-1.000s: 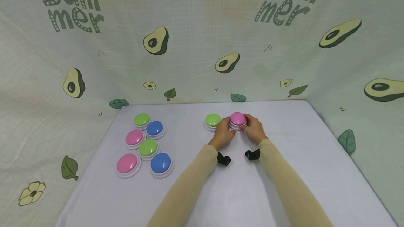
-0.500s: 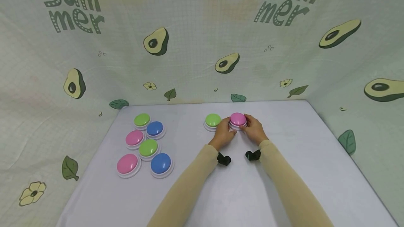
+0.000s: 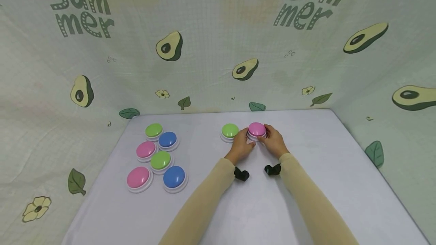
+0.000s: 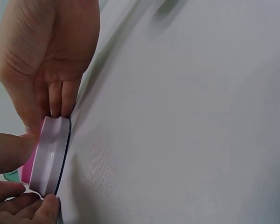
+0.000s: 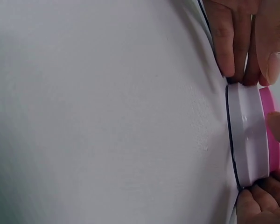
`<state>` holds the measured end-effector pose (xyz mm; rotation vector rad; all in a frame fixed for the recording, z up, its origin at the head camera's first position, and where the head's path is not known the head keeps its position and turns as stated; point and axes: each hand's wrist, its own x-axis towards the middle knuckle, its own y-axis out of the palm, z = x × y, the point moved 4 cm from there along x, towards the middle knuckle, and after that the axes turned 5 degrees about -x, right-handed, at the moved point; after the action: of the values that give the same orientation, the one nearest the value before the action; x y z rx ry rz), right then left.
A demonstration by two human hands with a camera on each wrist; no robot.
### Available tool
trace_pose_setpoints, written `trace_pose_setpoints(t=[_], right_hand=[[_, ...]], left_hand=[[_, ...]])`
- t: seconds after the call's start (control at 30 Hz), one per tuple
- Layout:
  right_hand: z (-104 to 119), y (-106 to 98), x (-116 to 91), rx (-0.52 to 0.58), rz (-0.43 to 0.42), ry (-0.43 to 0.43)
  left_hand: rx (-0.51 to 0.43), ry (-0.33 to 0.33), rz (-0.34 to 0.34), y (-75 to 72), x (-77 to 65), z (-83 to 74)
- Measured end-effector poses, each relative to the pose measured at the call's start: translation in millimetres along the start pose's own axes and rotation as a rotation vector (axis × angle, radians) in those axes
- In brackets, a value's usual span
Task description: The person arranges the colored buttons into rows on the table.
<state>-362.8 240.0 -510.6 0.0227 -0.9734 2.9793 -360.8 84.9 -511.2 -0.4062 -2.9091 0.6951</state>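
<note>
- Well left of the lone green button (image 3: 230,130), you have a six-button cluster (image 3: 160,160) on the worktop (image 3: 252,207): two pink, two green, two blue.
- Just right of the lone green button, your left hand (image 3: 240,148) curls round the pink button (image 3: 257,129).
- Right of the lone green button, between both hands, is that pink button.
- Farther right, your right hand (image 3: 275,141) grips its other side.
</note>
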Motion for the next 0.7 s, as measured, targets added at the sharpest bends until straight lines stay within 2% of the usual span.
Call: trace_pose_setpoints(t=[0.13,0.37,0.53,0.7], right_hand=[[1.2,-0.3,-5.3,-0.015,-0.022,0.001],[5.3,3.3,-20.3,-0.058,-0.043,0.065],[12.7,6.6,-32.0,-0.074,-0.088,0.101],[26.7,10.9,-43.6,-0.052,-0.179,0.074]], left_hand=[[-0.007,0.003,0.005,-2.5,-7.5,0.8],[-0.023,0.019,0.017,-13.6,-26.5,2.0],[-0.045,0.034,0.022,-27.8,-43.2,-0.2],[-0.084,0.058,0.007,-45.5,-62.7,-4.4]])
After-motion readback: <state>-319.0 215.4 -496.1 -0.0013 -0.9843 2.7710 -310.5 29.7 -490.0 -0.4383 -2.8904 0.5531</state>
